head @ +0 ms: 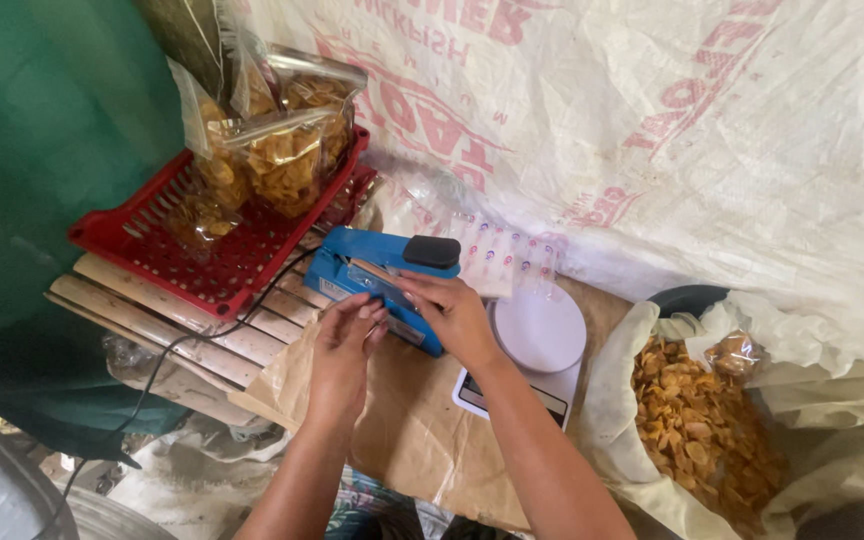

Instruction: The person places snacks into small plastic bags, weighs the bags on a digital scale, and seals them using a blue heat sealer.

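On top of the brown paper [402, 420] that covers the work spot sits a blue heat sealer [377, 272] with a black handle knob [432, 251]. Both hands are at this sealer. The left hand [344, 345] is just in front of the machine, with its fingers bent and pressed together at the near edge, and it seems to pinch a thin clear plastic bag [377, 283] that lies across the sealing bar. The right hand [452, 312] rests on the sealer from the other side, palm down, its fingers stretched toward the same clear plastic. The bag is hard to see, so I cannot tell how firmly either hand grips it. Just right of the sealer is a white kitchen scale [537, 335] with a round plate, touching the right wrist's side. Behind the scale lies a sheet of small printed stickers [497, 258]. Left of the sealer is a red plastic basket [222, 245] on wooden slats [192, 330], and clear bags full of golden chips [282, 150] stand in it. A black power cord [167, 360] runs from the sealer down over the slats. Far to the right, a big cloth sack [617, 400] stands open, full of loose chips [702, 425], with one small filled bag [735, 352] lying on top. A white printed sack sheet [712, 140] hangs behind everything.
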